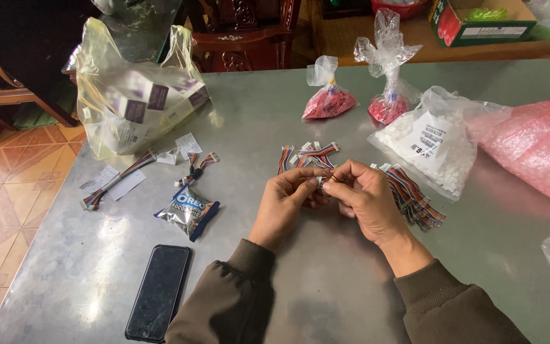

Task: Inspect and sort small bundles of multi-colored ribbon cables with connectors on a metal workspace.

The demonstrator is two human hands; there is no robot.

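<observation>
While both hands (326,191) pinch it, wire harness (321,179) lies approx. left-right.

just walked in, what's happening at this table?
A person works bare-handed at a metal table. The left hand and right hand pinch a small multicoloured wire harness together between the fingertips. More finished harnesses lie just beyond the hands, and a bundle of wires sits to the right. Bags of red parts and white parts, a snack packet and a phone lie around.
</observation>
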